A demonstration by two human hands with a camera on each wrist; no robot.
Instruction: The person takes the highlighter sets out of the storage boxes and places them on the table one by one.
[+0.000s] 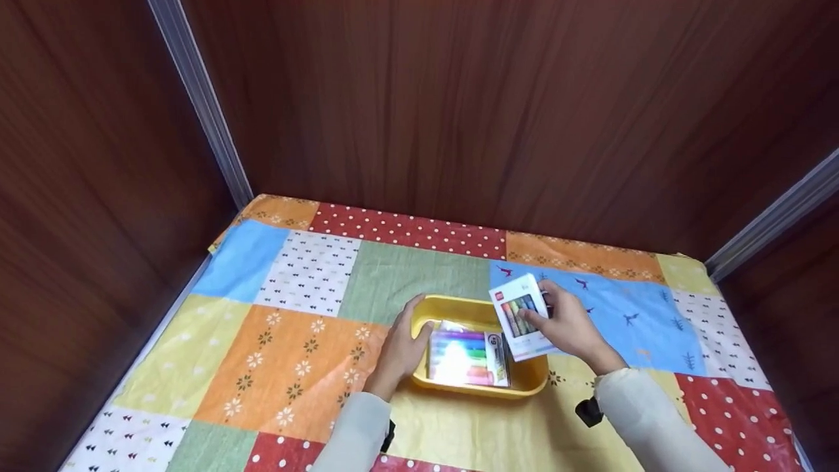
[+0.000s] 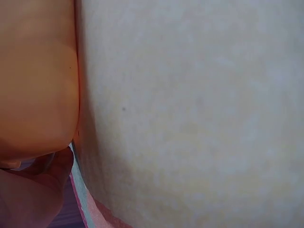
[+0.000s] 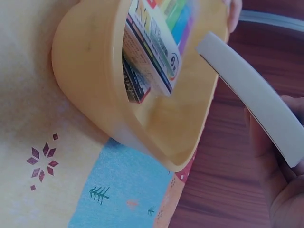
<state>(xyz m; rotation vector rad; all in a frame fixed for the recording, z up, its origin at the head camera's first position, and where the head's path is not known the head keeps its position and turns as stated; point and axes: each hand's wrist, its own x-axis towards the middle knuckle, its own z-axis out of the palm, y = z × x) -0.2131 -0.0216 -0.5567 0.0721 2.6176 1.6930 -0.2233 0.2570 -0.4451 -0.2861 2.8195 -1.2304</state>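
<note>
My right hand (image 1: 569, 321) grips a white crayon box (image 1: 522, 317) by its right side, with the thumb on its front. Colored sticks show on that front. The box is tilted above the right part of a yellow plastic basket (image 1: 532, 387). In the right wrist view, a narrow white side of the crayon box (image 3: 256, 102) faces the camera, apart from the basket. My left hand (image 1: 401, 351) holds the basket's left side, thumb over the rim. Inside the basket lies a rainbow-striped pack (image 1: 462, 357), glossy with glare, on top of other packs partly hidden beneath it.
A patchwork tablecloth (image 1: 275, 367) covers the table under the basket. Dark wood-grain panels (image 1: 459, 118) rise behind the table and at both sides, with metal strips (image 1: 203, 105) at the corners.
</note>
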